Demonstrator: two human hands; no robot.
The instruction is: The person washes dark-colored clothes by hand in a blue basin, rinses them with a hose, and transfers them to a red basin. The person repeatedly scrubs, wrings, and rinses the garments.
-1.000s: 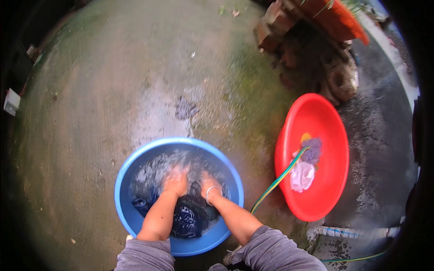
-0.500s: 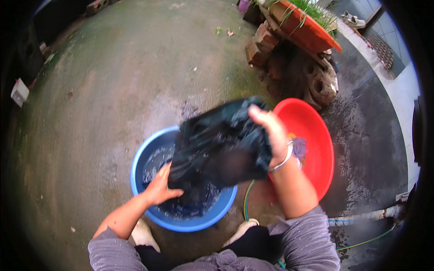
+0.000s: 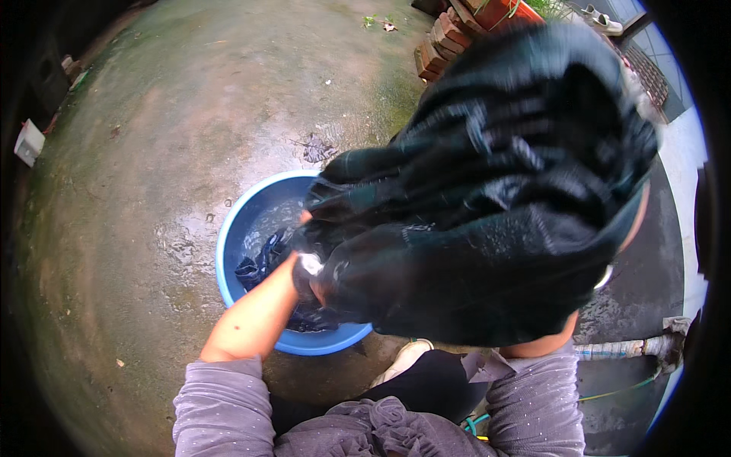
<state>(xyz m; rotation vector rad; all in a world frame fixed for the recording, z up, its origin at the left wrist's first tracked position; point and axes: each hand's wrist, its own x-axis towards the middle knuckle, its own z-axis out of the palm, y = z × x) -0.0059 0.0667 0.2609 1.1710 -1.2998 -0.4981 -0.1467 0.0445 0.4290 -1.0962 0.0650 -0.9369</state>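
A wet, dark garment [image 3: 487,213], blackish green with faint checks, is stretched between my two hands and blurred by motion. My left hand [image 3: 298,276] is closed on its lower left end, partly wrapped in the cloth, with a white patch like suds beside it. The raised right side of the garment is held up by my right hand, which the cloth hides; only parts of that arm and a pale bracelet [image 3: 604,277] show. Under the left end stands a blue basin [image 3: 228,251] with sudsy water and dark blue clothes [image 3: 266,259] in it.
Stacked bricks [image 3: 442,46] and an orange planter [image 3: 506,11] stand at the far right. A wrapped pipe [image 3: 624,349] and a thin hose [image 3: 620,392] lie at the right. My shoe [image 3: 403,359] is close to the basin. The concrete floor [image 3: 167,251] is wet.
The garment has been lifted up and to the right and spread wider, now covering the red basin. My left hand has moved from the garment's edge to a hold on its end.
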